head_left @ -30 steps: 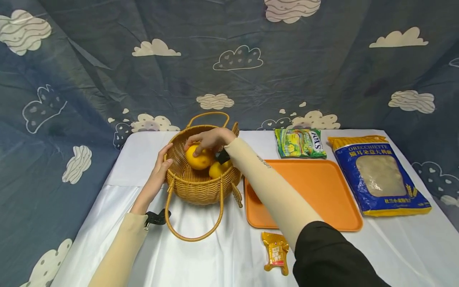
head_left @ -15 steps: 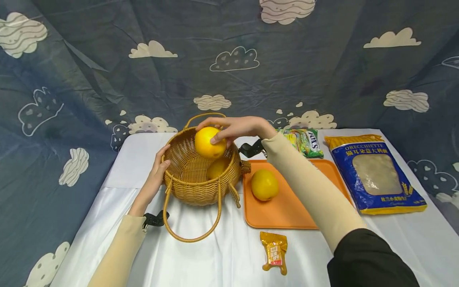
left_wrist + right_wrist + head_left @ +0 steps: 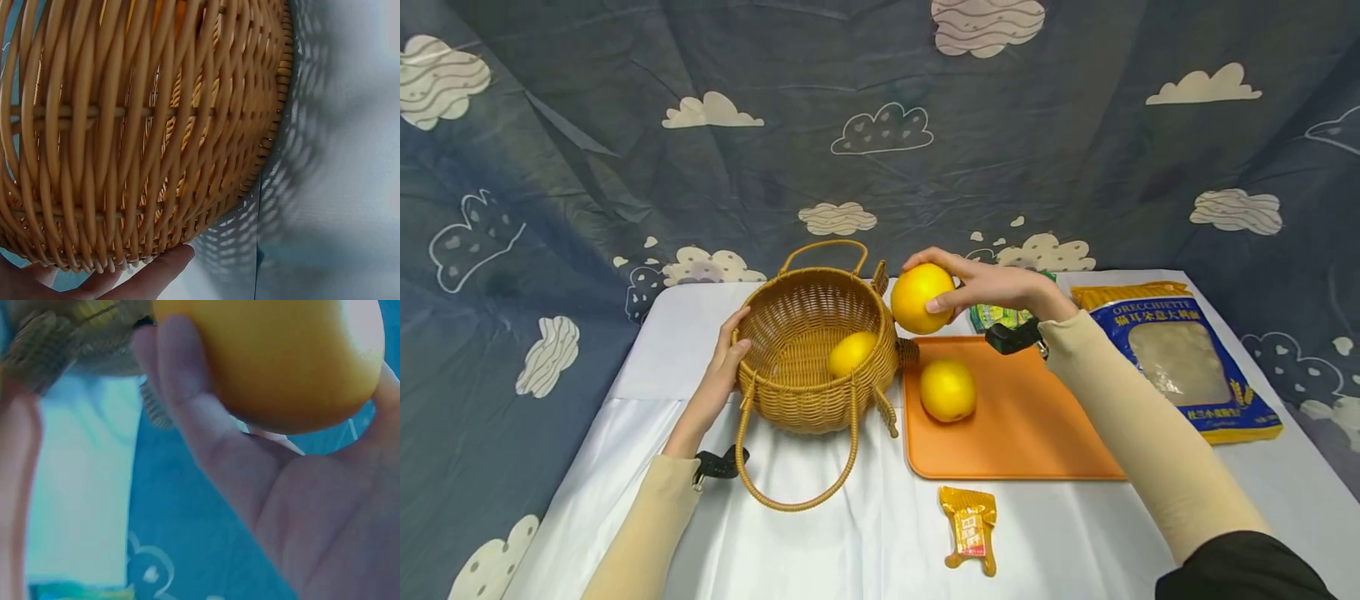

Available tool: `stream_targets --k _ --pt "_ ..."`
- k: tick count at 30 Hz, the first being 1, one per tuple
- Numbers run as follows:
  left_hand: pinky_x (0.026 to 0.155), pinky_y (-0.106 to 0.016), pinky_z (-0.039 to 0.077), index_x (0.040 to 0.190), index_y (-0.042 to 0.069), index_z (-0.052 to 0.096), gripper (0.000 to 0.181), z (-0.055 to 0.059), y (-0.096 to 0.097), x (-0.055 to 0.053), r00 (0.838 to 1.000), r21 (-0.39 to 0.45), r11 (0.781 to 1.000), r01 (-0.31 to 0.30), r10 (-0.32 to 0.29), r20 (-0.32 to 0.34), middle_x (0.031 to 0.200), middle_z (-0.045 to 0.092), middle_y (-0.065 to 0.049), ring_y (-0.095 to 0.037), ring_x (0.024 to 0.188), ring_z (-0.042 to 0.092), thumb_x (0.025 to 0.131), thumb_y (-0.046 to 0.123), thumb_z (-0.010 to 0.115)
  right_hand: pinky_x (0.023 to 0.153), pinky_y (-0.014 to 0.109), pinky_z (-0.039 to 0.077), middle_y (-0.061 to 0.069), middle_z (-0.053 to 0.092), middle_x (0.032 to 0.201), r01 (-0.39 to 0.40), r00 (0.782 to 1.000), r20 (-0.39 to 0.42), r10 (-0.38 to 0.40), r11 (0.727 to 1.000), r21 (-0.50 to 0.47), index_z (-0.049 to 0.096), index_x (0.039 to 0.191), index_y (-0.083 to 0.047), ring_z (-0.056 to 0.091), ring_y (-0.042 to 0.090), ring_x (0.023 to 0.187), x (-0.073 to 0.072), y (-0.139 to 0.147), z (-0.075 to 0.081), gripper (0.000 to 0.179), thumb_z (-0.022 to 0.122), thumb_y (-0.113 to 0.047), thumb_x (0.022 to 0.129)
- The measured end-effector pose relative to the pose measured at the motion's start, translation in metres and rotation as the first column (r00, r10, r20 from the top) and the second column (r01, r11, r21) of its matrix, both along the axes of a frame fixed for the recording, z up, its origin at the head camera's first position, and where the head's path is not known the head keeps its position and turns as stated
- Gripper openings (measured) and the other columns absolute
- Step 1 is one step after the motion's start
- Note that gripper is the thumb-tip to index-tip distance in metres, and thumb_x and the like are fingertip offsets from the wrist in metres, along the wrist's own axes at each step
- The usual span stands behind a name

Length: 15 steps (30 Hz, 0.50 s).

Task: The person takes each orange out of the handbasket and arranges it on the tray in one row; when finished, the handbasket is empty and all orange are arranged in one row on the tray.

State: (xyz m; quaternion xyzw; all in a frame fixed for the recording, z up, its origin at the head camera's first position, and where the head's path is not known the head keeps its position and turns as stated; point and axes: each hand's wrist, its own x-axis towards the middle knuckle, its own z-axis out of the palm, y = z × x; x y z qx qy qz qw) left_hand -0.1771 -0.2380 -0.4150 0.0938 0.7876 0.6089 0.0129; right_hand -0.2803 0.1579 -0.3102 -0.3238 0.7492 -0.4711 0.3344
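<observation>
My right hand (image 3: 981, 283) holds an orange (image 3: 922, 298), fingers over its far side and thumb on its near side. It is raised over the tray's back edge, just right of the wicker basket (image 3: 808, 408). In the right wrist view the orange (image 3: 275, 369) fills the top of the picture. My left hand (image 3: 718, 367) holds the basket's left rim. Up close in the left wrist view, its fingers (image 3: 159, 272) touch the woven wall. Inside the basket lies a yellow lemon-like fruit (image 3: 852, 353). A second orange (image 3: 948, 392) rests on the orange tray (image 3: 1037, 437).
Behind the tray lies a green snack bag (image 3: 996, 317), partly hidden by my right hand. A blue pasta bag (image 3: 1187, 350) is at the right, overlapped by my right forearm. A small gold packet (image 3: 968, 529) lies in front of the tray. One basket handle (image 3: 797, 504) hangs forward.
My right hand has lifted the orange out of the basket and carried it rightward past the rim. My left hand stays at the basket's rim.
</observation>
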Motion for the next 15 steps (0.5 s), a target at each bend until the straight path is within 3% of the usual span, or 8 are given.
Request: stream_targets --k 4,7,12,15 --pt "0.083 -0.058 0.041 0.153 0.031 0.012 0.056 0.001 -0.001 0.001 1.0 -0.013 1.0 -0.004 0.004 0.006 0.157 0.003 -0.008 -0.049 0.126 0.03 0.102 0.04 0.031 0.083 0.048 0.049 0.017 0.031 0.136 0.106 0.99 0.098 -0.099 0.992 -0.071 0.029 0.137 -0.022 0.052 0.038 0.104 0.007 0.024 -0.012 0.044 0.053 -0.019 0.099" --pt "0.081 -0.055 0.042 0.153 0.031 0.011 0.056 0.0 -0.001 0.002 1.0 -0.012 1.0 -0.002 0.002 0.009 0.156 0.003 -0.009 -0.05 0.125 0.031 0.102 0.039 0.031 0.086 0.049 0.049 0.019 0.031 0.137 0.175 0.979 0.124 -0.163 0.981 -0.087 0.029 0.137 -0.021 0.053 0.039 0.106 0.014 0.041 -0.022 0.045 0.053 -0.016 0.099" --pt "0.084 -0.059 0.04 0.154 0.028 0.01 0.057 0.0 0.0 0.002 1.0 -0.012 1.0 0.003 -0.003 0.004 0.157 0.003 -0.01 -0.05 0.127 0.029 0.102 0.037 0.031 0.088 0.047 0.047 0.017 0.035 0.135 0.268 0.962 0.052 -0.266 0.963 -0.021 0.031 0.139 -0.021 0.051 0.036 0.106 0.03 0.064 -0.038 0.051 0.059 -0.021 0.096" --pt "0.085 -0.061 0.039 0.154 0.028 0.01 0.057 0.001 0.001 0.002 1.0 -0.019 1.0 0.0 0.001 0.006 0.157 0.003 -0.009 -0.05 0.128 0.028 0.102 0.038 0.032 0.089 0.048 0.045 0.019 0.032 0.136 0.316 0.947 0.058 -0.314 0.948 -0.025 0.03 0.136 -0.018 0.047 0.037 0.108 0.04 0.074 -0.048 0.047 0.056 -0.02 0.097"
